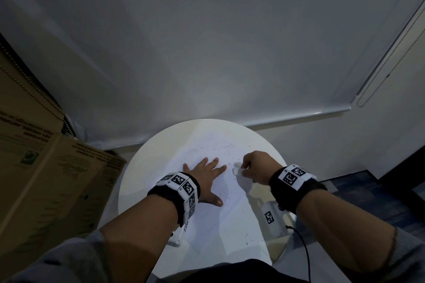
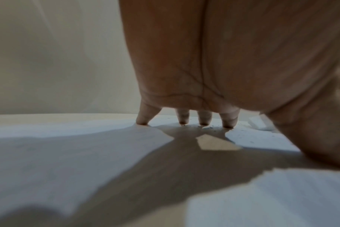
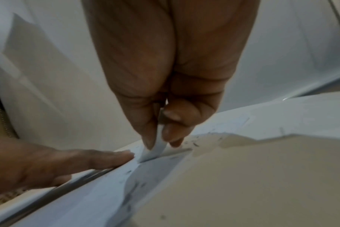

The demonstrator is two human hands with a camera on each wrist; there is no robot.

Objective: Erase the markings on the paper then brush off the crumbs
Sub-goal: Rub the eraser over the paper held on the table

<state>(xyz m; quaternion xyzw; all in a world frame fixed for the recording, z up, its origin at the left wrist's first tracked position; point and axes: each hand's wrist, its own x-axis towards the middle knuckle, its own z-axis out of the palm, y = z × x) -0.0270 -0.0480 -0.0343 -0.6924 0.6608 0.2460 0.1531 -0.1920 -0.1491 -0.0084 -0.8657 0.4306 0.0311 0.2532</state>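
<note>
A white sheet of paper lies on the round white table. My left hand presses flat on the paper with its fingers spread; its fingertips touch the sheet. My right hand pinches a white eraser between thumb and fingers, just right of the left fingertips. In the right wrist view the eraser stands with its lower edge on the paper. Dark eraser crumbs are scattered over the sheet, in front of and between both hands.
A cardboard box stands close to the table's left side. A white wall is behind the table, with a blind's bottom rail at the right. A black cable hangs under my right forearm. A white tagged block lies near the table's right edge.
</note>
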